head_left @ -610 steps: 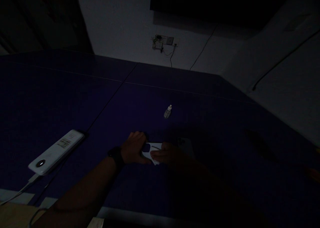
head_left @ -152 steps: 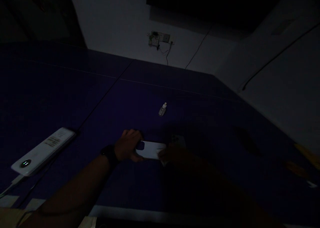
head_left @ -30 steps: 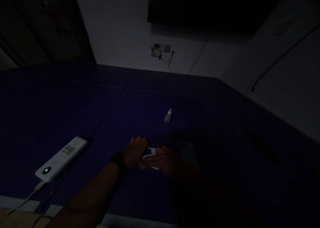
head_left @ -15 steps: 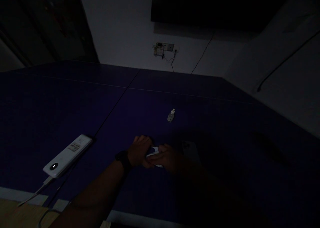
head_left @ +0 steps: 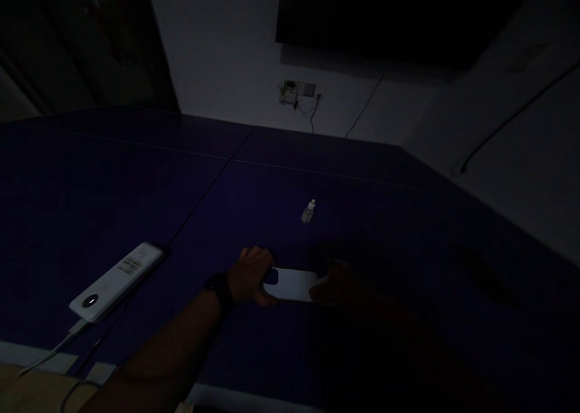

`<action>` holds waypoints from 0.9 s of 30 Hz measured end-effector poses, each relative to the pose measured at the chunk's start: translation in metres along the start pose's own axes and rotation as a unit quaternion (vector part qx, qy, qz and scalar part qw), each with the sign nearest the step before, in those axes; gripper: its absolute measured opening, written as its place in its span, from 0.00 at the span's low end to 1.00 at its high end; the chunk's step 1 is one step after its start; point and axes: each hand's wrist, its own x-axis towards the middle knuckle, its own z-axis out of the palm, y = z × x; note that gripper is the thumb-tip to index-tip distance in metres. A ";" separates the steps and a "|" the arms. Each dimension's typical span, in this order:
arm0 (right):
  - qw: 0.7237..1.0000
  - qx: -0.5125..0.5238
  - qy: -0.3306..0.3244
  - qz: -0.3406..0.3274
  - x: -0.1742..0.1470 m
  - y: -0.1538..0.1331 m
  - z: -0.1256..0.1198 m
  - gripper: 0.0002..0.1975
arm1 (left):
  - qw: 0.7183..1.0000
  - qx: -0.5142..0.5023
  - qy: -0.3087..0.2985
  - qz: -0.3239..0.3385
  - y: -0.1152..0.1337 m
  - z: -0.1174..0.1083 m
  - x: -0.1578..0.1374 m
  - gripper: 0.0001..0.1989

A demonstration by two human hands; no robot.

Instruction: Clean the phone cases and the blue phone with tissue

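Observation:
A white phone case (head_left: pixel 292 285) with a dark camera cutout at its left end lies flat on the blue table. My left hand (head_left: pixel 251 274), a black watch on its wrist, grips the case's left end between thumb and fingers. Over the right end is my right hand (head_left: pixel 338 285), dim in shadow, its fingers closed on what looks like a folded white cloth (head_left: pixel 318 283) pressed against the case. Just beyond the case stands a small clear bottle (head_left: pixel 307 212) with a white cap. A dark phone (head_left: pixel 343 263) is mostly hidden behind my right hand.
At the left lies a white power bank (head_left: pixel 118 280) with a lit round display and a white cable (head_left: pixel 52 349) plugged into it. Dark seams cross the blue table (head_left: pixel 190 334). Wall sockets (head_left: pixel 296 91) with wires and a large black screen (head_left: pixel 385 20) are at the back.
My right hand has slid right along the case, from its camera end to the far end, uncovering its middle. My left hand keeps its hold.

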 end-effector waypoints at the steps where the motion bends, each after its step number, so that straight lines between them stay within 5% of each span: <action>1: 1.000 0.003 -0.004 -0.011 0.004 -0.004 0.000 0.10 | 1.000 0.002 -0.001 0.000 0.000 0.000 0.000 0.36; 8: 0.992 -0.008 0.015 -0.123 0.035 -0.060 0.010 0.16 | 1.000 0.013 -0.002 -0.017 0.005 -0.002 0.000 0.35; 17: 0.995 -0.084 0.056 0.027 0.052 -0.087 0.009 0.15 | 1.000 0.013 -0.015 -0.017 0.007 -0.004 0.001 0.36; 27: 0.995 -0.076 0.041 0.048 0.035 -0.099 0.017 0.14 | 1.000 0.018 -0.007 -0.020 0.008 -0.005 -0.001 0.36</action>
